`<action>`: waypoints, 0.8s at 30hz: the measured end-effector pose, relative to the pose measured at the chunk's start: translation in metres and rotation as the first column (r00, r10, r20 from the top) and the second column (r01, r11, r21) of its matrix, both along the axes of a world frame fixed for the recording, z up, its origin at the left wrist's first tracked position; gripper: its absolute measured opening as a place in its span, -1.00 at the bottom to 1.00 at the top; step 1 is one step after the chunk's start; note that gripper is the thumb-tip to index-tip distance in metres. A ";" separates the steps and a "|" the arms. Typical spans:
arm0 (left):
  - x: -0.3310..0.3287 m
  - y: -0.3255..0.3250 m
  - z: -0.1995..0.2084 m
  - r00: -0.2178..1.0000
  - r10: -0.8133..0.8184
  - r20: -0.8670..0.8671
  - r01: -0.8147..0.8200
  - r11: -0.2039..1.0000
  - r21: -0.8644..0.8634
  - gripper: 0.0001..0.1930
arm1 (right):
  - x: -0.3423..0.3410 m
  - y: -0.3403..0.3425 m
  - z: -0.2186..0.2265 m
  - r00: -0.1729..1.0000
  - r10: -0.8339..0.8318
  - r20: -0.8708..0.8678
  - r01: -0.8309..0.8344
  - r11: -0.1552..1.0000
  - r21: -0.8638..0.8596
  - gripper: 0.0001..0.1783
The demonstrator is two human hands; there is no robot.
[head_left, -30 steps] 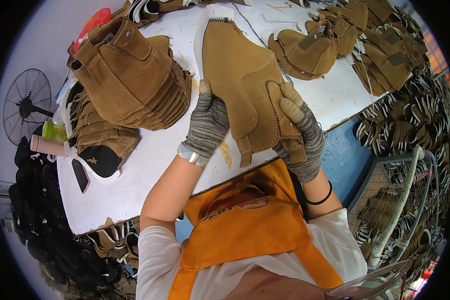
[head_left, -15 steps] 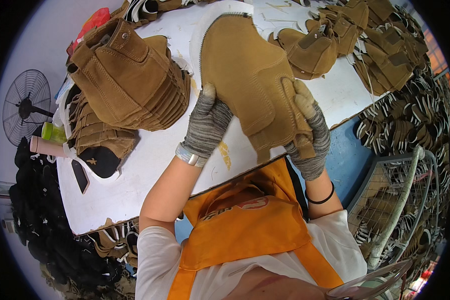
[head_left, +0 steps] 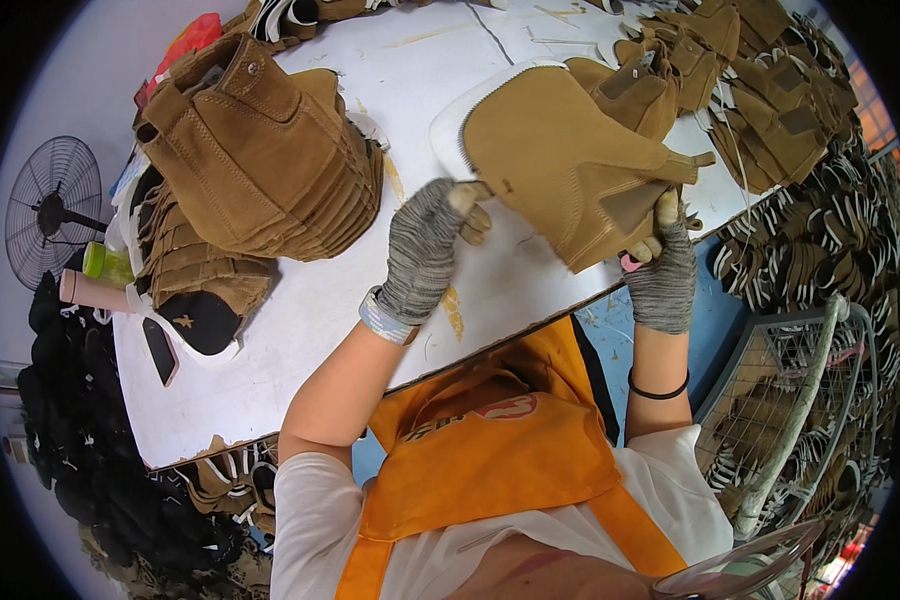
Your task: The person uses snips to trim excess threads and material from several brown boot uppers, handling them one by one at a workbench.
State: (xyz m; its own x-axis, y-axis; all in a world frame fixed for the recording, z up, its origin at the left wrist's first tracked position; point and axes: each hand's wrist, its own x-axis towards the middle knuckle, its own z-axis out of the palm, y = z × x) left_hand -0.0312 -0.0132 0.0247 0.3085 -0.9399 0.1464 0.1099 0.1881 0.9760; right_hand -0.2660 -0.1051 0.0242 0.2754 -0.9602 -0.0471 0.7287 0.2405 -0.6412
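Worktable (head_left: 300,330) layout.
A boot upper (head_left: 560,160) is held above it, between stacked uppers (head_left: 260,160) left and heaped uppers (head_left: 770,90) right.

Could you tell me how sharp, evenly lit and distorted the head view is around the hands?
Head view: the tan suede boot upper and both gloved hands, left hand, right hand, are sharp; light is even with soft shadows; the white table edge bows from fisheye; corners are black.

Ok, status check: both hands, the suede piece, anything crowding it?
Left hand and right hand, both gloved, grip the tan suede boot upper above the white table. Stack of tan uppers lies apart on the left.
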 end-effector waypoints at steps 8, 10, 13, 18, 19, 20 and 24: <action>0.008 -0.015 -0.014 0.935 0.199 -0.293 -0.222 0.974 -0.047 -0.48 | 0.002 -0.002 0.001 0.982 0.003 0.190 -0.028 0.991 0.130 -0.77; 0.007 -0.013 -0.011 0.972 0.021 -0.234 -0.048 0.993 -0.108 -0.33 | 0.003 -0.001 0.005 0.979 0.000 0.205 -0.023 0.994 0.109 -0.77; 0.001 -0.015 -0.011 0.897 -0.351 -0.268 0.279 0.921 -0.273 -0.20 | 0.011 0.002 0.016 0.975 -0.045 0.219 0.018 0.992 0.122 -0.75; -0.014 -0.006 0.009 0.970 -0.238 -0.044 0.229 0.962 -0.151 -0.40 | 0.024 0.003 0.023 0.973 0.016 0.229 -0.031 0.998 0.062 -0.74; -0.011 -0.002 0.019 0.965 -0.262 0.016 0.262 0.962 -0.071 -0.47 | 0.021 -0.001 0.021 0.969 0.079 0.234 -0.088 0.996 0.028 -0.76; -0.007 0.002 0.028 0.957 -0.283 0.068 0.283 0.959 0.009 -0.53 | 0.023 0.000 0.023 0.970 0.060 0.237 -0.075 0.996 0.055 -0.77; 0.006 0.016 0.049 0.894 -0.332 0.301 0.275 0.937 0.216 -0.71 | 0.022 -0.005 0.029 0.954 0.074 0.291 -0.114 0.986 0.122 -0.76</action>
